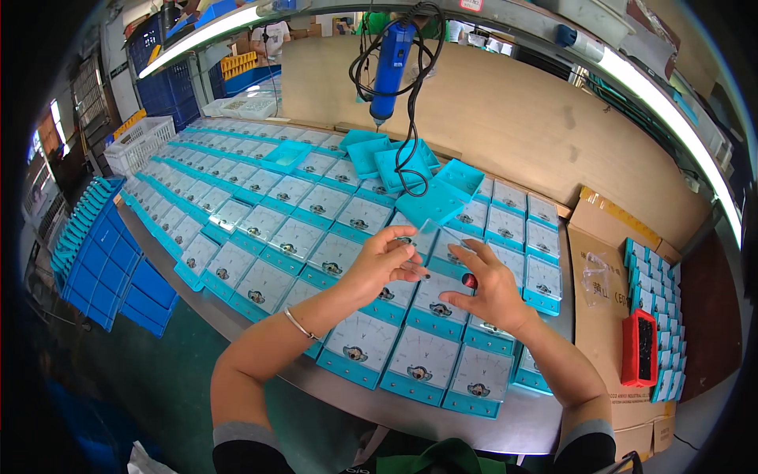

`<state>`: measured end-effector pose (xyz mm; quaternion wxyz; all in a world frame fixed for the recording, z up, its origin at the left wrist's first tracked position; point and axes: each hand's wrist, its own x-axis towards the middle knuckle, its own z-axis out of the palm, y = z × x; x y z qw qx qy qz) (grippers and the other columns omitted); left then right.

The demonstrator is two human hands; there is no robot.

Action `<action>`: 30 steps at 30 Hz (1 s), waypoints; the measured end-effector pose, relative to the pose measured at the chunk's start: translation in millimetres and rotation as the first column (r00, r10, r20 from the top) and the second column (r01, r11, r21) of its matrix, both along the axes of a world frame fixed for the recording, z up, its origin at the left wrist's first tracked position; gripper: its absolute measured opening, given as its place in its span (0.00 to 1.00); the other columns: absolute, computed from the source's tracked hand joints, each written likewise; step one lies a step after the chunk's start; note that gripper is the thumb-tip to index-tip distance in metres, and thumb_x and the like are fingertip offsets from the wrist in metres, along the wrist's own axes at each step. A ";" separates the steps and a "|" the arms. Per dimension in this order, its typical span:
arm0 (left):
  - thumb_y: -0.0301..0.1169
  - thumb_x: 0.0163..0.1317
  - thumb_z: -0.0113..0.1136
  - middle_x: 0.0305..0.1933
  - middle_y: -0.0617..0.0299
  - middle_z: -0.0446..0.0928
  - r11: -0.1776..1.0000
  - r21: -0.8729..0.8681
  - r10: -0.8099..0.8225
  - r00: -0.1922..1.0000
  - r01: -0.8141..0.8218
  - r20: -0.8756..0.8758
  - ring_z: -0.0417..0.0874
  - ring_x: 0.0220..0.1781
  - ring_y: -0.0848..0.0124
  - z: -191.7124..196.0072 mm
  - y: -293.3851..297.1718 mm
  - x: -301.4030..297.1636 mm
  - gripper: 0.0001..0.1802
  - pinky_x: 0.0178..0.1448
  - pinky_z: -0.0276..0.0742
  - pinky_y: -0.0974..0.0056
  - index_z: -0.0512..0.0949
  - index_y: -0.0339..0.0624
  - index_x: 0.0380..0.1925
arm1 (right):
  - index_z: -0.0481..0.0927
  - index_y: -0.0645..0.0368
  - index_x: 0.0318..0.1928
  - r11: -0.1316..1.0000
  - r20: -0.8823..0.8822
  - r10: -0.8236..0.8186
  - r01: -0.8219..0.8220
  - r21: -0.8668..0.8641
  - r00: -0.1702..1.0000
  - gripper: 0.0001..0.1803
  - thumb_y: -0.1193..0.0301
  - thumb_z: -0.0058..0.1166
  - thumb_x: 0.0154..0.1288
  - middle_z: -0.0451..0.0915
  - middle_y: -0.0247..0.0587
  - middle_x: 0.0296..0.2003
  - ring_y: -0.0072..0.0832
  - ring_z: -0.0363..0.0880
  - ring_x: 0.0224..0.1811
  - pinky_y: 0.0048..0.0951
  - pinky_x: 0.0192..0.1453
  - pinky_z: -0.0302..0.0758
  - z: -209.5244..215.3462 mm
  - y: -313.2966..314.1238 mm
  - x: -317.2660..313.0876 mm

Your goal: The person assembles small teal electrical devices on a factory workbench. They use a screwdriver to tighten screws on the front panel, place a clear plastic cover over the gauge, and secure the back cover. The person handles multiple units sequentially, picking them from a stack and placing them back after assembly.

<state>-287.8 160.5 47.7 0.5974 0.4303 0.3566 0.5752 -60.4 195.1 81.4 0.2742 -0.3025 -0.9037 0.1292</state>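
The left hand (388,265) has its thumb and fingers bent in, pinching the left side of a thin, clear cover (434,238). The cover is up above the table, in between the 2 hands, just past the left fingertips. The right hand (491,286) is on the other side. Its thumb is spread well away from its fingers, and its fingertips are near the cover's right side. I cannot tell if they touch it. A small red thing (470,280) shows between that thumb and the fingers, but it is too small to name.

The cover's far edge slants down to the right, and its far side points to the pile of teal boxes (430,207). It is so see-through that I cannot tell which way is its long way.

Under both hands are rows of white-faced meters (420,357) with teal bottoms, lying face up on the table (530,423). A blue tool (391,73) with a loopy black cord hangs past the hands.
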 end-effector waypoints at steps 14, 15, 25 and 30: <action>0.49 0.43 0.69 0.61 0.37 0.63 0.931 0.350 0.347 -0.048 -0.100 -0.937 0.64 0.65 0.41 -21.9 136.9 3.6 0.48 0.64 0.65 0.46 0.63 0.41 0.63 | 0.76 0.60 0.54 0.985 -0.032 -0.170 0.169 -0.043 0.985 0.35 0.63 0.71 0.44 0.75 0.49 0.51 0.36 0.73 0.42 0.32 0.43 0.76 -2.7 10.8 39.9; 0.49 0.42 0.69 0.61 0.36 0.63 0.946 0.308 0.307 -0.026 -0.101 -0.951 0.64 0.64 0.40 -21.4 141.5 0.3 0.49 0.64 0.65 0.46 0.62 0.41 0.63 | 0.76 0.59 0.54 0.985 -0.035 -0.165 0.162 -0.065 0.986 0.35 0.63 0.71 0.43 0.75 0.49 0.51 0.36 0.73 0.42 0.32 0.43 0.76 -1.8 7.2 41.4; 0.56 0.43 0.67 0.58 0.32 0.65 0.858 0.488 0.511 0.355 -0.160 -0.783 0.65 0.62 0.43 2.9 157.4 55.0 0.52 0.65 0.63 0.48 0.61 0.33 0.62 | 0.77 0.60 0.54 0.994 -0.027 -0.078 0.076 -0.083 0.997 0.36 0.62 0.72 0.41 0.73 0.57 0.54 0.45 0.74 0.46 0.40 0.50 0.75 -18.5 -13.2 50.8; 0.53 0.53 0.64 0.60 0.37 0.68 0.836 0.521 0.471 0.712 -0.172 -0.521 0.66 0.66 0.50 20.7 156.8 89.6 0.43 0.65 0.64 0.50 0.66 0.31 0.59 | 0.77 0.59 0.54 0.991 -0.004 -0.131 0.130 -0.043 0.991 0.35 0.62 0.71 0.42 0.72 0.62 0.55 0.50 0.74 0.49 0.43 0.54 0.74 -22.8 -6.0 38.9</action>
